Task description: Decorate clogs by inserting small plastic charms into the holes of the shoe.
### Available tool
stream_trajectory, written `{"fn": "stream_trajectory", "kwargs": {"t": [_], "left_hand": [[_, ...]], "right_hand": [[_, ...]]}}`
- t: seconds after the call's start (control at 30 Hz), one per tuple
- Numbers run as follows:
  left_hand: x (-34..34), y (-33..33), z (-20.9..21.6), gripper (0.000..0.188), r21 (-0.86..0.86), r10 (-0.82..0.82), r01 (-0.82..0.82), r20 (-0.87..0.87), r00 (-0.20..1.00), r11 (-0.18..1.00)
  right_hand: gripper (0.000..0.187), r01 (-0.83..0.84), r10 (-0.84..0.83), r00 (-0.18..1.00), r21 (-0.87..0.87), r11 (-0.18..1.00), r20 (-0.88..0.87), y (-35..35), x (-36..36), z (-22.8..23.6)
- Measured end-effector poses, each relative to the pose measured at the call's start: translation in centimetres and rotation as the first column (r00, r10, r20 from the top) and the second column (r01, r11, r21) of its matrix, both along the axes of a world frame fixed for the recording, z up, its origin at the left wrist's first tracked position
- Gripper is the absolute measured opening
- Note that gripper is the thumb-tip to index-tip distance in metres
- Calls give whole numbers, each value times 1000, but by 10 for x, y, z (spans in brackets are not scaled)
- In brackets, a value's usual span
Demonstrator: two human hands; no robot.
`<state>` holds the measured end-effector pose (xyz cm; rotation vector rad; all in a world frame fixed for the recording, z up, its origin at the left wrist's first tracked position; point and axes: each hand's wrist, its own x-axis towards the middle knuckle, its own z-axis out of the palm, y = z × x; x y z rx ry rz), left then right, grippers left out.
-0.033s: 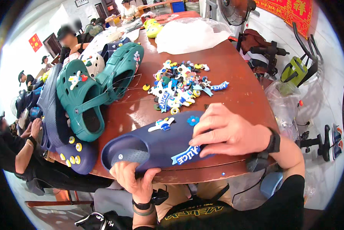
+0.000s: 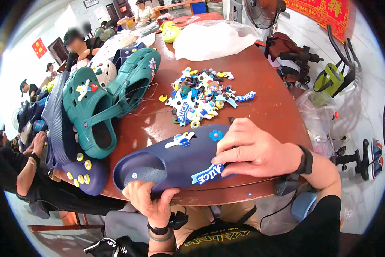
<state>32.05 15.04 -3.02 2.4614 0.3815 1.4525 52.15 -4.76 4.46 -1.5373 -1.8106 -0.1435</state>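
Note:
A navy blue clog (image 2: 175,156) lies along the near edge of the table, its heel opening to the left. Gripping the clog's near rim, my left hand (image 2: 146,200) has its fingers inside the opening and its thumb along the outer side. My right hand (image 2: 257,150) is closed at the toe, thumb and fingertips pinching the right end of a blue ribbon-shaped shoe charm (image 2: 204,174) on the clog's near side. A white-and-blue figure charm (image 2: 180,139) and a blue flower charm (image 2: 215,135) sit on top. My right fingers partly hide the ribbon charm and toe.
A heap of mixed shoe charms (image 2: 201,96) lies beyond the clog on the red-brown table (image 2: 269,107). Green clogs (image 2: 83,90) and a navy clog with yellow charms (image 2: 96,176) stand at left, near a co-worker's hand (image 2: 38,143). A white plastic bag (image 2: 214,40) lies farther back.
My right hand has shifted down very slightly over the end of the ribbon charm. The left hand and the clog stay almost where they were.

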Motion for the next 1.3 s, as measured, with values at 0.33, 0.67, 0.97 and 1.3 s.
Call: {"fn": "stream_trajectory", "kwargs": {"t": [0.33, 0.67, 0.97, 1.3], "left_hand": [[-3, 0, -1, 55, 14, 30, -30, -21, 999, 999], [-2, 1, -5, 55, 21, -18, 17, 29, 999, 1000], [-4, 2, -5, 54, 21, -14, 14, 11, 1000, 1000], [-4, 3, -5, 56, 26, -11, 11, 15, 1000, 1000]], "right_hand": [[5, 435, -423, 897, 80, 897, -131, -3, 43, 4], [12, 439, -458, 860, -128, 889, -227, 5, 92, -39], [14, 279, -341, 935, -385, 880, -101, 1, 84, -31], [17, 318, -470, 823, -426, 847, -320, -8, 55, 6]]}}
